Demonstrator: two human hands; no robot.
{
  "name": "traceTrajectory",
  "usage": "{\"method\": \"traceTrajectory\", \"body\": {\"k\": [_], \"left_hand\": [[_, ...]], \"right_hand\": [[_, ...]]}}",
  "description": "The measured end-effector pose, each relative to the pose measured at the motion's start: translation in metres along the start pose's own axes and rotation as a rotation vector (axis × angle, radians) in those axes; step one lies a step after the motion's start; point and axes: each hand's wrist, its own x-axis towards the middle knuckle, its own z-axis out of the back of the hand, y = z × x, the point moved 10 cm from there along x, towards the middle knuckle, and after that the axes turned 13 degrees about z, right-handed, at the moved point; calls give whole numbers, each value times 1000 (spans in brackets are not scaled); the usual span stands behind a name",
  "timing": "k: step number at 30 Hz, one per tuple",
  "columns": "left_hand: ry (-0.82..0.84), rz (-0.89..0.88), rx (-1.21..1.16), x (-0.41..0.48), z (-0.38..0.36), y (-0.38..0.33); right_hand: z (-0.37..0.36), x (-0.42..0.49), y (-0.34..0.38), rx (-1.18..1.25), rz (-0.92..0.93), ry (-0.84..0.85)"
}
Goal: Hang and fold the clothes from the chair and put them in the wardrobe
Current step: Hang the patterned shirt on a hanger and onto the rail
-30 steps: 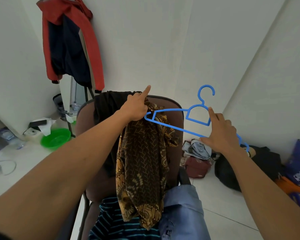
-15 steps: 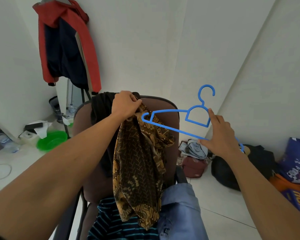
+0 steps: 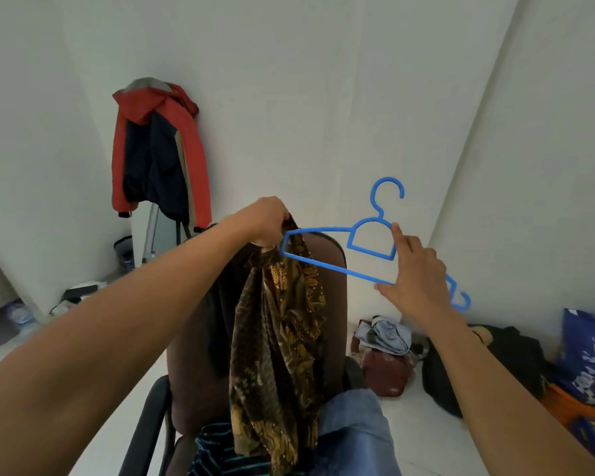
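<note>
At left hand (image 3: 263, 219): batik shirt (image 3: 282, 338), bunched, clenched. Right hand (image 3: 414, 273) pinches blue hanger (image 3: 327, 266). Advice: thread hanger's near tip into neck opening; keep cloth lifted.

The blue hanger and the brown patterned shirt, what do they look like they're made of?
Blue hanger: probably moulded plastic, going by its uniform colour and smooth thin bars. Brown patterned shirt: thin woven cloth, perhaps batik-printed; it drapes in soft folds with a slight sheen.

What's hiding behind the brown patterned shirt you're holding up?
Behind the brown batik shirt is the brown chair back, with a black garment draped over it. The shirt covers the middle of the chair, so anything there stays unseen.
</note>
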Motion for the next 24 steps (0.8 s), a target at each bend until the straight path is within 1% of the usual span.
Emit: {"method": "traceTrajectory", "body": {"k": [8,12,15,20,24], "left_hand": [[-135,-234,-96,-88,93,-117],[-218,-266,-273,-141,142,-174],[-252,-254,-381,-171,169,-193],[-334,-257,-279,-214,202,-192],[-486,-334,-254,-246,233,-195]], "right_hand": [[116,-38,-4,-125,-17,-156],[166,-64,1,-160,-57,-228],[199,-77,1,-136,-85,-267],[267,-95,-18,-92,-114,-363],[310,-103,-1,-126,-54,-433]]}}
